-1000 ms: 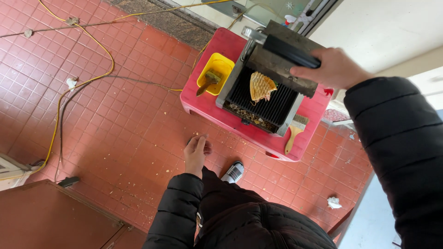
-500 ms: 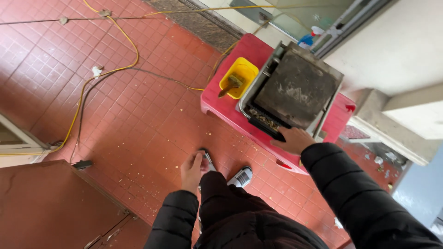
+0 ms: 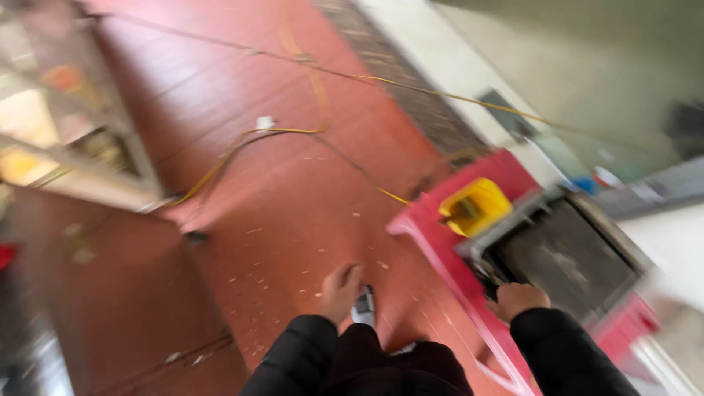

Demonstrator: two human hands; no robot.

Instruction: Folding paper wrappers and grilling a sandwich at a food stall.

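The picture is blurred by motion. A black flat-lidded grill [image 3: 565, 260] stands with its lid down on a low red plastic table [image 3: 433, 235]. My right hand [image 3: 519, 299], in a black sleeve, is curled over the front edge of the grill lid, where its handle is. My left hand [image 3: 341, 290] hangs loose beside my leg above the red tiled floor, holding nothing. A yellow tub [image 3: 475, 207] sits on the table just left of the grill.
Yellow cables [image 3: 293, 132] run across the red tiled floor [image 3: 293, 213], which is speckled with crumbs. My grey shoe [image 3: 363, 306] shows below my left hand. A brown counter [image 3: 110, 308] and a glass case [image 3: 66, 139] stand at the left.
My right hand has brought the grill lid down from raised to flat, hiding the waffle-like piece inside. The view has swung left and blurred. My left hand stays by my leg.
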